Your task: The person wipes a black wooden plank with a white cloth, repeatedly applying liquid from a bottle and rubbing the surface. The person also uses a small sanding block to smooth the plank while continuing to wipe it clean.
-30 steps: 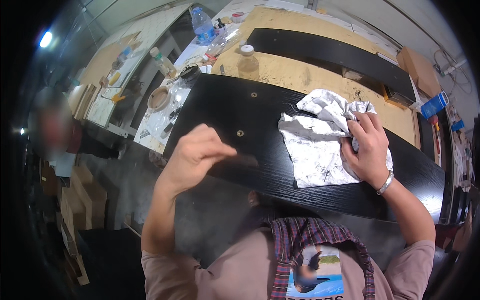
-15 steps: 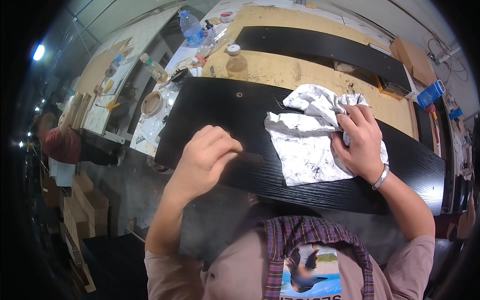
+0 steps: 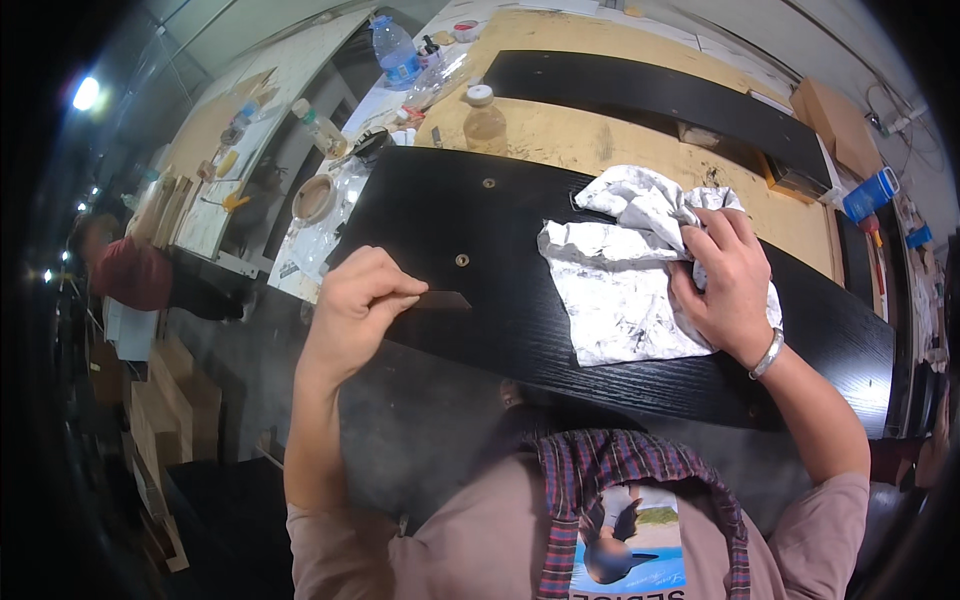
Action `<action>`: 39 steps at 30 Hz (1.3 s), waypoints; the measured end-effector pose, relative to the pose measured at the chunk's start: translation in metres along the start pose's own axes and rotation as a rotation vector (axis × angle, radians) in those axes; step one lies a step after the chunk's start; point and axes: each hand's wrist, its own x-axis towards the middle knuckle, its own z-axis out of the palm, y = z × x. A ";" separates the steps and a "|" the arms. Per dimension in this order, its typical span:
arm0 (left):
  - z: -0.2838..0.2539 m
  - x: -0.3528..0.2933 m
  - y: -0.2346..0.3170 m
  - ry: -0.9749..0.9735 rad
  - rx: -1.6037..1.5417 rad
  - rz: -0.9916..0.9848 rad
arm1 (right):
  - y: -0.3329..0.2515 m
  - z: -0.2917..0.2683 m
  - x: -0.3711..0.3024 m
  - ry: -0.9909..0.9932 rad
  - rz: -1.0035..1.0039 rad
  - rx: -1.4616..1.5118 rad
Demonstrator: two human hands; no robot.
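A long black wood-grain board [image 3: 500,330] lies in front of me, with small round metal-rimmed holes in its left part. Between the thumb and fingers of my left hand [image 3: 362,300] is a thin, flat, brownish strip [image 3: 443,300] with a slanted end, just over the board's left half. I cannot tell whether the strip touches the surface. A crumpled white cloth [image 3: 610,300] with dark smudges is spread on the board's middle right. My right hand [image 3: 728,280] grips the cloth's bunched upper right part, the fingers curled into its folds.
Beyond the board, a second black panel [image 3: 640,95] lies on a stained wooden worktop [image 3: 550,130]. A capped bottle of yellowish liquid [image 3: 485,125] stands close to the far edge. A round tub [image 3: 314,199] and a large water bottle [image 3: 395,55] are left. A person in red [image 3: 130,272] is farther left.
My left hand has moved left with the strip, uncovering another hole in the board. The right hand and the cloth stay nearly in place.
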 end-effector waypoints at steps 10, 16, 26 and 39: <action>0.004 0.043 -0.009 0.132 0.158 -0.115 | 0.000 -0.008 0.002 -0.028 -0.035 0.060; 0.048 0.088 0.023 0.016 0.221 0.147 | 0.003 -0.023 -0.018 0.020 -0.067 0.133; 0.160 0.101 0.117 -0.121 0.240 0.771 | 0.023 -0.131 -0.175 0.147 0.468 0.018; 0.374 0.184 0.279 -0.289 -0.206 1.007 | 0.054 -0.179 -0.329 0.381 1.008 -0.253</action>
